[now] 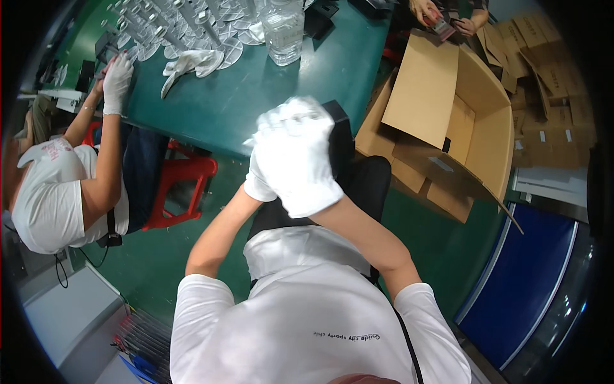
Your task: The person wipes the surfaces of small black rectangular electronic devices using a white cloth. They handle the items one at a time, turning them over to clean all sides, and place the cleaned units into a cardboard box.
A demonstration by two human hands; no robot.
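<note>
White-gloved hands (295, 157) overlapping, long axis toward table (217, 105)

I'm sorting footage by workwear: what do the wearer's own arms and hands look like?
The left hand and right hand wear white gloves reaching the wrists. The forearms are bare below short white sleeves. A thin black cord runs near the right sleeve. Blur hides the gloves' finer texture.

Bare bench (217, 112) lies ahead and left of the joined left hand (257, 182) and right hand (300, 173), allowing passage. Obstructions: jug (285, 38) straight ahead; white cloth (198, 63) and crowded stands (173, 38) farther left; black box (343, 131) just right. Bare surface also runs right of the jug. A co-worker's hand (118, 84) occupies the left edge.
</note>
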